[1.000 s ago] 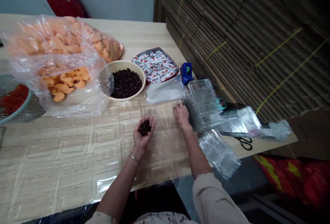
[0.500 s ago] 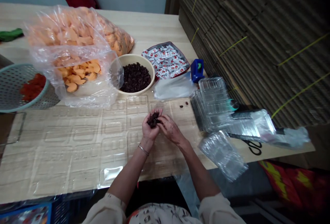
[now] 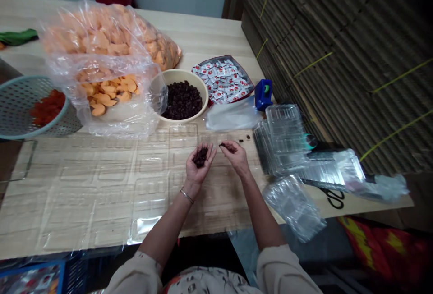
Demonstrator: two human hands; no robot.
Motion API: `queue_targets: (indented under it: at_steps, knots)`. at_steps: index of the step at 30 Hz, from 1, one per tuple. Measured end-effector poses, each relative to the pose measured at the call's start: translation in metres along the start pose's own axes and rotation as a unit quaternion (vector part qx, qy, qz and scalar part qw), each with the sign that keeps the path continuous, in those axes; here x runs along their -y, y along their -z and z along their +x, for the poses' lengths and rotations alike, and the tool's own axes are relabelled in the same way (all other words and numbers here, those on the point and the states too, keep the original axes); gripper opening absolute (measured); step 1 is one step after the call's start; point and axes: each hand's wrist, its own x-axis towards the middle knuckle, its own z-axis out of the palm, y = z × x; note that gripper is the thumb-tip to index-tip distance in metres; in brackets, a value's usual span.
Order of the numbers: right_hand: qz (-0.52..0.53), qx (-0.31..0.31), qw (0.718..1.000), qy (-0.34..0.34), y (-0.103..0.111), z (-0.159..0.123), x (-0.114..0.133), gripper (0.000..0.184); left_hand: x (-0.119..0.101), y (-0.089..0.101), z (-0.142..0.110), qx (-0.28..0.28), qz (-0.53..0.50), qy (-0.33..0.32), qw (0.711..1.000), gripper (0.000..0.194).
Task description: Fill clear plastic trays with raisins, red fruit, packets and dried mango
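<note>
Tabletop: bowl of raisins ahead of the hands; left hand cupped, palm up, holding a raisin clump; right hand fingers pinched on a raisin bit

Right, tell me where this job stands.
Done: a clear moulded plastic sheet lies spread over the table. In hand: the left hand cups dark dried fruit, and the right hand pinches a few pieces. Left: the bowl looks mostly full, the orange pieces sit bagged, and the clear boxes stand stacked, apparently empty.
</note>
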Motion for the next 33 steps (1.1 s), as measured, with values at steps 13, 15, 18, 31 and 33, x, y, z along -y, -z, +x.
queue_targets:
  at_steps: [13, 15, 18, 31, 33]
  knots:
    - [-0.203, 0.036, 0.975, 0.082, 0.003, 0.039, -0.035, 0.021, -0.017, 0.017, -0.018, -0.041, -0.023, -0.015, 0.999, 0.032]
    - [-0.21, 0.03, 0.974, 0.083, 0.004, 0.038, -0.037, 0.015, -0.018, 0.017, -0.019, -0.038, -0.025, -0.016, 0.999, 0.032]
    - [-0.22, 0.037, 0.97, 0.102, 0.003, 0.038, -0.037, 0.006, -0.02, 0.02, -0.02, -0.036, -0.029, -0.015, 0.999, 0.033]
    - [-0.231, 0.071, 0.959, 0.147, 0.001, 0.038, -0.02, 0.018, -0.027, 0.02, -0.022, -0.05, -0.02, -0.02, 0.998, 0.032]
    - [-0.223, 0.075, 0.959, 0.159, -0.003, 0.039, -0.015, 0.016, -0.029, 0.02, -0.022, -0.038, -0.021, -0.021, 0.999, 0.033]
